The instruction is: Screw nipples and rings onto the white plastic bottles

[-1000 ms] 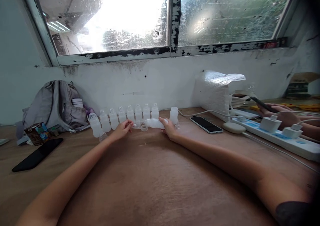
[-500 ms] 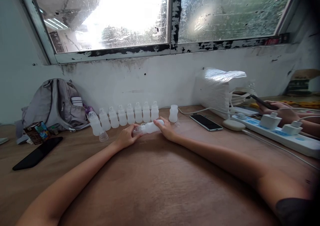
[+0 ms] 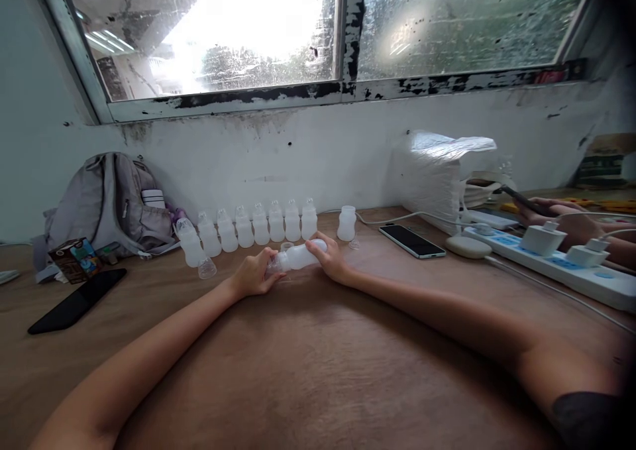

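Observation:
A frosted baby bottle (image 3: 302,256) lies on its side between my two hands, its clear top end pointing left and slightly down. My right hand (image 3: 328,259) is closed around the base of the bottle. At the other end, my left hand (image 3: 252,274) grips the clear top (image 3: 275,262); its fingers partly cover it, so I cannot tell how firmly it is seated. A small clear piece (image 3: 287,245) shows just behind the bottle. Beyond my hands, several frosted bottles with clear tops (image 3: 260,225) stand in a row. An uncapped bottle (image 3: 347,223) stands to the right.
Clear cone-shaped covers lie by the leftmost bottle (image 3: 191,243) and the uncapped one. At left are a grey backpack (image 3: 106,205) and a black phone (image 3: 77,301). At right are another phone (image 3: 412,240), a power strip (image 3: 551,258) and another person's hands (image 3: 571,221).
The held bottle has tilted, its clear end now lower and its base higher. The clear piece behind it has come into view. Both hands keep their grip.

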